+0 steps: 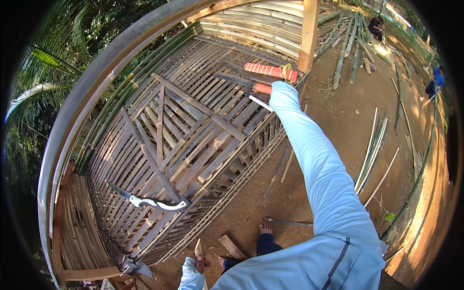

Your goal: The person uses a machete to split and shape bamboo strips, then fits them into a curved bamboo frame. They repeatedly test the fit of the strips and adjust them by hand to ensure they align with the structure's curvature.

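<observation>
My left hand, at the bottom edge, is closed around a thin, pale pointed bamboo strip. My right arm stretches far across to the slatted bamboo platform. Its sleeve hides the fingers of my right hand, which is beside the orange handle of a long knife; whether it grips that handle does not show. Just behind lies a red sheath with pale wrapping and a yellowish strap. A white rod with a dark tip lies near the sleeve cuff.
A saw with a white-and-black handle lies on the platform's near left. Bamboo battens cross the slats. A wooden post stands at the far corner. Bamboo poles and split strips lie on the ground, with two people beyond.
</observation>
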A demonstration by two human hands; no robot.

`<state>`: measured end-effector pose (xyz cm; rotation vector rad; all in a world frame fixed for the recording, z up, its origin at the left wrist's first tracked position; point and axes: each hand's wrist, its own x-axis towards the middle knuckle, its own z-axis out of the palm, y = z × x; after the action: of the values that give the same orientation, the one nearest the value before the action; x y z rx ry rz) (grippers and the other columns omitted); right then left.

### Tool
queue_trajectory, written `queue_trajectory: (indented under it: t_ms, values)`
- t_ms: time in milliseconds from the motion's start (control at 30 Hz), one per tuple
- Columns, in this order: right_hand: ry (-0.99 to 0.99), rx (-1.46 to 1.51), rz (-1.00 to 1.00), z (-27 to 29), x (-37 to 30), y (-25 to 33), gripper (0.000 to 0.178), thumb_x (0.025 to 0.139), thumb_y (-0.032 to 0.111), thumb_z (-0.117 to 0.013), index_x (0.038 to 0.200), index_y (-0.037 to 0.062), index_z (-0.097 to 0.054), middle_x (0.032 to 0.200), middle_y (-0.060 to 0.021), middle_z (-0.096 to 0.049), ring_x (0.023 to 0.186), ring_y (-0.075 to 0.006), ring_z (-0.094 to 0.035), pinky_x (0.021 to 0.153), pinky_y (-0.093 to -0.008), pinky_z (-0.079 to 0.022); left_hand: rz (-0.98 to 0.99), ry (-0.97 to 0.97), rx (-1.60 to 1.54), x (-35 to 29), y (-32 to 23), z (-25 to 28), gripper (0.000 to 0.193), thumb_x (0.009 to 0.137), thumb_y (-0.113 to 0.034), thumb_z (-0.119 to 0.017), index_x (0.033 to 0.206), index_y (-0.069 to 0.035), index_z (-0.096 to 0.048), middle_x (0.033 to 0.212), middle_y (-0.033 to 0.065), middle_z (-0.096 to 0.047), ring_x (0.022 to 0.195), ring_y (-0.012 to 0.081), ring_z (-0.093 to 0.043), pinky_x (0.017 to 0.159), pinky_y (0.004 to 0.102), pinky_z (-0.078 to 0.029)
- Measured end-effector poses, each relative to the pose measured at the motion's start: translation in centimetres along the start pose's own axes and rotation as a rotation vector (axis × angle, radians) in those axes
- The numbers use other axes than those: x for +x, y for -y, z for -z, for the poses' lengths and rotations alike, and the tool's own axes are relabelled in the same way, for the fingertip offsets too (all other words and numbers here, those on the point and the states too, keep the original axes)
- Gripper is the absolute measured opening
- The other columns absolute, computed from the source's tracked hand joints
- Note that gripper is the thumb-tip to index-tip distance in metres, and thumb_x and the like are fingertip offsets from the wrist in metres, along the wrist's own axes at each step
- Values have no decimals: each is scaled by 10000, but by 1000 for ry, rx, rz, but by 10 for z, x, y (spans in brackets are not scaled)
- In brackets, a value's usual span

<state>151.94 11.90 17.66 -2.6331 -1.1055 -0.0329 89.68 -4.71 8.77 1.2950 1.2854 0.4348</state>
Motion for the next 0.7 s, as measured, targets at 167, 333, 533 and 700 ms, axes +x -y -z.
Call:
queue_trajectory:
  t_ms: [167,333,533,700]
  values:
    - [57,-122,69,-46,56,-39,226,800,134,-663,1004,59,-724,962,-195,-717,904,-366,-700,791,-455,-559,26,49,30,11,-63,-23,365,1030,-380,-470,1047,-32,-581,787,57,-626,623,132,-569,579,285,-469]
    - [97,-263,189,-20,51,-2,187,815,158,-645,938,57,-742,894,-179,-725,855,-352,-710,737,-456,-551,54,70,38,15,-36,-14,401,1026,-406,-463,1062,-24,-577,783,54,-621,631,121,-569,594,282,-483]
    - [136,-143,238,29,11,17,201,806,141,-629,946,38,-730,884,-192,-718,864,-369,-701,753,-457,-546,-12,89,-49,13,-54,-25,389,1024,-377,-488,1128,-11,-568,823,78,-647,633,131,-581,609,283,-495]
    - [173,154,50,44,-70,-18,404,767,212,-740,1078,-17,-623,1051,-252,-665,994,-448,-634,880,-476,-500,-98,73,-18,20,-98,-29,503,1006,-488,-500,1219,-37,-567,807,20,-579,635,95,-497,568,256,-409]
